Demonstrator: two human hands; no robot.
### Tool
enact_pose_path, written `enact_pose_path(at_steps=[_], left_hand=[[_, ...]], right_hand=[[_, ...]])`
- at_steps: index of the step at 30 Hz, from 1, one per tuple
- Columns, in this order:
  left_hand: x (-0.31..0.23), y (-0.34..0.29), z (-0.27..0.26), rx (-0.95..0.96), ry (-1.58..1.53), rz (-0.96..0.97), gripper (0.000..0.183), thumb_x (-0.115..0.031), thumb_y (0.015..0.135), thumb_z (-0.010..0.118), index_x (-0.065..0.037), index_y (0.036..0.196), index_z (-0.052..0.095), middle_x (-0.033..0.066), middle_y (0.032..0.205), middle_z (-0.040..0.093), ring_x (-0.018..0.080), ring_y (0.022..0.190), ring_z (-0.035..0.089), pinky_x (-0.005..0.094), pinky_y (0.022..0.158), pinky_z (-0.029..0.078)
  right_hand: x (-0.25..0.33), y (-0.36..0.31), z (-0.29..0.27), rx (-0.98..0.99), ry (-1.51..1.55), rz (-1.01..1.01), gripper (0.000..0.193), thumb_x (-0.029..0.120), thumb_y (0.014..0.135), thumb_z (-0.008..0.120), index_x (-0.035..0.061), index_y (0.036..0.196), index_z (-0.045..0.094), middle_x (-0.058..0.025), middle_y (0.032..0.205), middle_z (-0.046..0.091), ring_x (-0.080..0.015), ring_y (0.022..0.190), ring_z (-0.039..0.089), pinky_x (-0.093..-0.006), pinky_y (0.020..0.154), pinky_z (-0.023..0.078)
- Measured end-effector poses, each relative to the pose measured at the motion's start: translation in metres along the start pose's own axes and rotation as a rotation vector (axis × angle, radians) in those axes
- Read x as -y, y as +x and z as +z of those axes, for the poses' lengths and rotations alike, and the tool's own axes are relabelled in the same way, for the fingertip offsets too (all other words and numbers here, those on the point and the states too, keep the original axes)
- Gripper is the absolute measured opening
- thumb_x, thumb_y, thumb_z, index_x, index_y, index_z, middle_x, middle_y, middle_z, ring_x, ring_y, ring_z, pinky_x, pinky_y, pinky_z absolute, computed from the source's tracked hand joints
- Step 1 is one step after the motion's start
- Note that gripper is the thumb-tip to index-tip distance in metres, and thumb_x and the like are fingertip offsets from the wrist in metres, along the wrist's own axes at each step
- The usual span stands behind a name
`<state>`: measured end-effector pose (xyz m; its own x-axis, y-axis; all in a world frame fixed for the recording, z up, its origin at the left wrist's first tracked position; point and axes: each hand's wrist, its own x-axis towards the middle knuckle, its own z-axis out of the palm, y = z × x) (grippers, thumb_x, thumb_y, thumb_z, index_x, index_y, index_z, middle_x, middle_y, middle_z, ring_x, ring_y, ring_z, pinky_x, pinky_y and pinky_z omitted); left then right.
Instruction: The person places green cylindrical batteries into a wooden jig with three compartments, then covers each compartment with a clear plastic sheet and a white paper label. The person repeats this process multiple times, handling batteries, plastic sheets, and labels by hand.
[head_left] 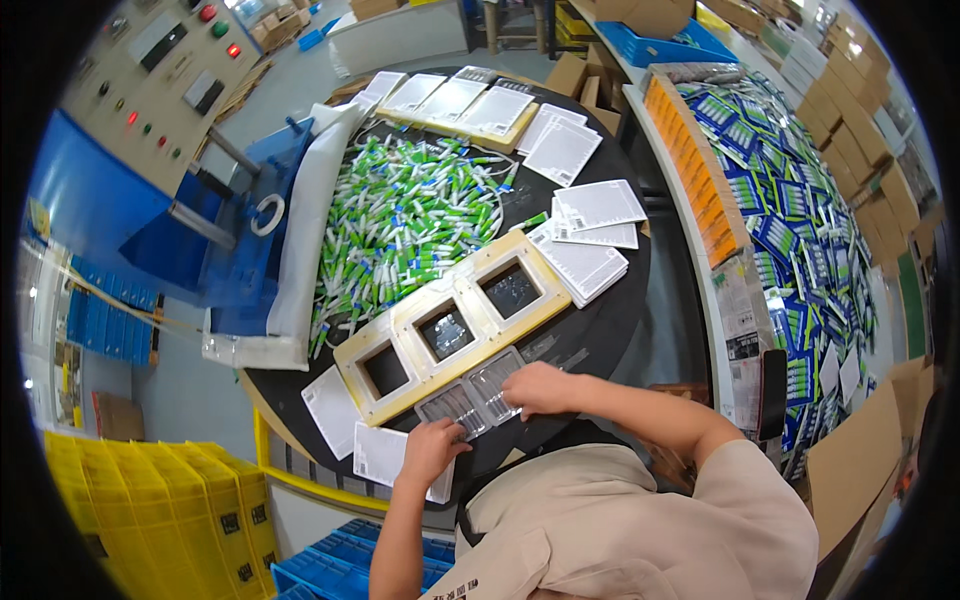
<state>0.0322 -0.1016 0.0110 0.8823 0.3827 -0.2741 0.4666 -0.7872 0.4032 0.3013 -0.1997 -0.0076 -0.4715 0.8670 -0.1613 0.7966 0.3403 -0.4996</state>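
Note:
Two clear plastic blister shells lie side by side on the black round table, just in front of a yellow-and-white frame with three square openings. My left hand is at the near left edge of the left shell, its fingers curled onto it. At the right shell, my right hand has its fingers closed on the right edge. Beyond the frame spreads a large heap of small green-and-white tubes. White printed cards are stacked past the frame's right end, and more cards lie beside my left hand.
A second yellow frame bearing cards stands at the table's far side. The blue machine with a white sheet borders the table's left. Yellow crates are at lower left. To the right, a long bin holds blue-and-green packs behind an orange strip.

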Motion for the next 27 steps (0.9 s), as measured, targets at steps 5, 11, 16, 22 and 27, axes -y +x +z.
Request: enact_pose_path(at_steps=[5, 11, 16, 22, 27], left_hand=[[0.015, 0.001, 0.003, -0.012, -0.144, 0.062, 0.013, -0.022, 0.085, 0.072, -0.012, 0.090, 0.077, 0.0078, 0.091, 0.073, 0.0328, 0.084, 0.069, 0.0417, 0.073, 0.056], [0.001, -0.003, 0.001, -0.091, 0.014, 0.080, 0.008, -0.017, 0.084, 0.071, -0.011, 0.085, 0.076, 0.0075, 0.084, 0.070, 0.0306, 0.079, 0.068, 0.0400, 0.072, 0.053], [-0.021, -0.026, -0.031, -0.346, -0.031, 0.013, 0.005, -0.016, 0.077, 0.076, -0.012, 0.080, 0.074, 0.0044, 0.078, 0.068, 0.0259, 0.077, 0.068, 0.0388, 0.071, 0.052], [0.015, -0.029, -0.060, -0.778, 0.070, -0.140, 0.014, -0.002, 0.075, 0.077, -0.005, 0.083, 0.067, 0.0116, 0.099, 0.069, 0.0313, 0.091, 0.066, 0.0404, 0.078, 0.053], [0.082, 0.012, -0.031, -0.486, 0.051, -0.141, 0.016, 0.001, 0.093, 0.054, 0.001, 0.108, 0.057, 0.0186, 0.135, 0.060, 0.0371, 0.130, 0.055, 0.0508, 0.111, 0.044]], right_hand=[[-0.021, 0.008, -0.013, 0.161, 0.181, 0.070, 0.022, 0.027, 0.073, 0.083, 0.0106, 0.086, 0.078, -0.0084, 0.089, 0.074, -0.0316, 0.087, 0.071, -0.0441, 0.071, 0.054], [-0.022, 0.007, -0.018, 0.110, 0.190, 0.042, 0.015, 0.018, 0.076, 0.080, 0.0117, 0.090, 0.081, -0.0112, 0.083, 0.075, -0.0324, 0.083, 0.072, -0.0442, 0.069, 0.056], [0.014, -0.009, 0.000, -0.116, -0.339, -0.156, 0.009, 0.012, 0.078, 0.067, 0.0054, 0.073, 0.068, -0.0078, 0.092, 0.064, -0.0285, 0.093, 0.066, -0.0381, 0.070, 0.055], [0.026, -0.025, 0.007, -0.397, -0.289, -0.056, 0.010, 0.015, 0.083, 0.064, 0.0045, 0.081, 0.066, -0.0059, 0.098, 0.061, -0.0225, 0.094, 0.063, -0.0351, 0.076, 0.054], [0.015, -0.023, 0.017, -0.436, -0.220, -0.036, 0.012, 0.013, 0.087, 0.061, 0.0018, 0.091, 0.062, -0.0129, 0.108, 0.066, -0.0253, 0.099, 0.065, -0.0359, 0.086, 0.054]])
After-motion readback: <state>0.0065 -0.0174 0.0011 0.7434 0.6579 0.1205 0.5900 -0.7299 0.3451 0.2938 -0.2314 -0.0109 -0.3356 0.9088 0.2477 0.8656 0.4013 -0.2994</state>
